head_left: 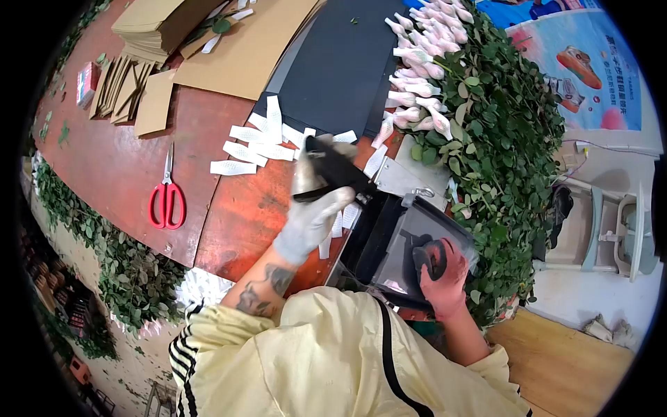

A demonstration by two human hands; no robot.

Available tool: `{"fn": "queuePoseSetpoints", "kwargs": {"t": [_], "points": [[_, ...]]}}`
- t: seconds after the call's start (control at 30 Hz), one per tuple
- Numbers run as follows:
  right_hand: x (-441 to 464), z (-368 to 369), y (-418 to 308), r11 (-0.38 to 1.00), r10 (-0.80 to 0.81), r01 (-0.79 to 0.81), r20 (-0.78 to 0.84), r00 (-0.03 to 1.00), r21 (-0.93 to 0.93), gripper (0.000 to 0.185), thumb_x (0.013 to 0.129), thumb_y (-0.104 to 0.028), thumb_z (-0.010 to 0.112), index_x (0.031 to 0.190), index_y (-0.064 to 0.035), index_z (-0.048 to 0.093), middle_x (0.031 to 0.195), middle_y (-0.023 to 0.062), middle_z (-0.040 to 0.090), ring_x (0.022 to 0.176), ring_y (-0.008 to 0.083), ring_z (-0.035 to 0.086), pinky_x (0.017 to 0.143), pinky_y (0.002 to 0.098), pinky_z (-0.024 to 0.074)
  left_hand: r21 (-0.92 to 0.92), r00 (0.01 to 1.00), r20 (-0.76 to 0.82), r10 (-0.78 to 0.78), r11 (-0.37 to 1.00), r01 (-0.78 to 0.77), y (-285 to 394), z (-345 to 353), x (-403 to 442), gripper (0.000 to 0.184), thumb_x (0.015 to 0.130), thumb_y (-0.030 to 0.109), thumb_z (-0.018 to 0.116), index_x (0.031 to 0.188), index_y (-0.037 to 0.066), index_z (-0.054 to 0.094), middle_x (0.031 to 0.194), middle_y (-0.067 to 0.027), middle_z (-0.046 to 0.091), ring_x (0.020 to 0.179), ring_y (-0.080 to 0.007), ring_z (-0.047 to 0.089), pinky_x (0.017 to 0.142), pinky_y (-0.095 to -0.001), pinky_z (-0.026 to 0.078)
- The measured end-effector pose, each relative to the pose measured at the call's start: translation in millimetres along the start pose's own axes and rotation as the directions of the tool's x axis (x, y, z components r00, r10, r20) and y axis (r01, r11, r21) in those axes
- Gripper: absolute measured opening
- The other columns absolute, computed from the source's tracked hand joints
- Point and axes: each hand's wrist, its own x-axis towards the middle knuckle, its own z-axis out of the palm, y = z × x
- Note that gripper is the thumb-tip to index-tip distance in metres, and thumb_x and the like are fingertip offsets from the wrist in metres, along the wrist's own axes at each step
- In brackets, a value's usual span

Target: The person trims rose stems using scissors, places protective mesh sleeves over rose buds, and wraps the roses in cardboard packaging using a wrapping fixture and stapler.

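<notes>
My left hand [314, 221], in a light grey glove, is closed around a black piece [338, 165] with a strap-like edge. Its upper fingers are smeared by motion, and the piece's exact kind does not show. To the right, my right hand [445, 283], in a pink glove with dark finger parts, rests over the clear cover [406, 243] of a black box [368, 233]. Those fingers look loosely spread on the cover, partly lost against the dark reflection. White mesh sleeves [269, 149] lie scattered just beyond my left hand.
Red-handled scissors [167, 201] lie on the red table [118, 167] at left. Cardboard sheets [240, 55] and a black sheet [333, 62] cover the far side. Sleeved rose heads [420, 90] with leafy stems [497, 153] are piled at right. A plastic chair [597, 229] stands beyond.
</notes>
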Motion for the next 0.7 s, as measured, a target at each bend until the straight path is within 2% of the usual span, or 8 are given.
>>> {"fn": "queuePoseSetpoints", "kwargs": {"t": [0.03, 0.3, 0.37, 0.4, 0.43, 0.5, 0.53, 0.7], "points": [[3, 6, 4, 0.994, 0.110, -0.110, -0.020, 0.994, 0.013, 0.060, 0.064, -0.022, 0.072, 0.117, -0.0049, 0.052, 0.121, 0.0145, 0.051, 0.108, 0.0352, 0.049, 0.090, 0.0447, 0.0377, 0.077, 0.999, 0.036, 0.004, 0.997, -0.006, -10, -4, 8, 0.076, 0.075, 0.006, 0.069, 0.137, 0.006, 0.025, 0.126, -0.0110, 0.043, 0.120, -0.0201, 0.043, 0.097, -0.0337, 0.040], [11, 9, 4, 0.986, 0.117, -0.104, -0.091, 0.989, 0.134, 0.050, 0.064, -0.017, 0.071, 0.110, -0.0033, 0.056, 0.112, 0.0144, 0.056, 0.098, 0.0339, 0.053, 0.088, 0.0420, 0.0382, 0.045, 0.987, 0.119, -0.104, 0.994, 0.099, -49, -4, 34, 0.077, 0.071, 0.018, 0.075, 0.134, 0.006, 0.032, 0.125, -0.0099, 0.045, 0.117, -0.0191, 0.044, 0.097, -0.0313, 0.038], [8, 14, 7, 0.983, 0.109, -0.090, -0.114, 0.987, 0.162, 0.051, 0.063, -0.016, 0.071, 0.110, -0.0031, 0.056, 0.113, 0.0144, 0.056, 0.099, 0.0335, 0.052, 0.089, 0.0418, 0.0378, 0.101, 0.961, 0.240, -0.138, 0.988, 0.117, -51, -4, 39, 0.080, 0.072, 0.019, 0.076, 0.135, 0.004, 0.028, 0.130, -0.0155, 0.044, 0.123, -0.0258, 0.042, 0.101, -0.0386, 0.036], [5, 17, 8, 0.970, 0.148, -0.122, -0.112, 0.983, 0.211, 0.052, 0.063, -0.016, 0.072, 0.111, -0.0034, 0.056, 0.114, 0.0141, 0.055, 0.100, 0.0332, 0.052, 0.089, 0.0414, 0.0372, 0.069, 0.963, 0.214, -0.163, 0.986, 0.151, -50, -1, 36, 0.064, 0.073, 0.011, 0.072, 0.126, 0.006, 0.036, 0.119, -0.0117, 0.048, 0.113, -0.0231, 0.047, 0.101, -0.0391, 0.036], [3, 19, 9, 0.953, 0.189, -0.156, -0.108, 0.976, 0.260, 0.053, 0.063, -0.016, 0.072, 0.112, -0.0036, 0.055, 0.114, 0.0138, 0.055, 0.101, 0.0328, 0.051, 0.090, 0.0411, 0.0367, 0.067, 0.962, 0.217, -0.165, 0.986, 0.154, -56, -3, 36, 0.064, 0.073, 0.011, 0.072, 0.126, 0.006, 0.036, 0.119, -0.0117, 0.048, 0.113, -0.0231, 0.047, 0.101, -0.0391, 0.036], [3, 18, 8, 0.959, 0.179, -0.148, -0.113, 0.977, 0.240, 0.054, 0.063, -0.016, 0.072, 0.112, -0.0040, 0.055, 0.115, 0.0134, 0.055, 0.101, 0.0326, 0.050, 0.091, 0.0408, 0.0362, -0.051, 0.990, 0.139, -0.035, 0.998, 0.042, -72, -11, 37, 0.045, 0.075, 0.000, 0.066, 0.111, 0.009, 0.043, 0.102, -0.0062, 0.049, 0.099, -0.0184, 0.049, 0.099, -0.0387, 0.037], [4, 18, 6, 0.966, 0.164, -0.134, -0.121, 0.979, 0.223, 0.055, 0.062, -0.015, 0.072, 0.113, -0.0044, 0.055, 0.115, 0.0131, 0.054, 0.102, 0.0324, 0.050, 0.091, 0.0405, 0.0357, -0.102, 0.993, 0.102, -0.061, 0.992, 0.072, -71, -8, 41, 0.037, 0.074, -0.008, 0.060, 0.101, 0.011, 0.044, 0.089, -0.0027, 0.046, 0.088, -0.0154, 0.048, 0.098, -0.0393, 0.037], [3, 22, 9, 0.958, 0.188, -0.156, -0.117, 0.975, 0.239, 0.056, 0.062, -0.015, 0.073, 0.114, -0.0044, 0.054, 0.115, 0.0132, 0.055, 0.102, 0.0324, 0.050, 0.091, 0.0404, 0.0355, -0.163, 0.978, 0.011, -0.207, 0.965, 0.206, -65, -10, 43, 0.045, 0.073, -0.007, 0.062, 0.112, 0.010, 0.046, 0.097, -0.0043, 0.053, 0.096, -0.0174, 0.054, 0.097, -0.0360, 0.040]]}}
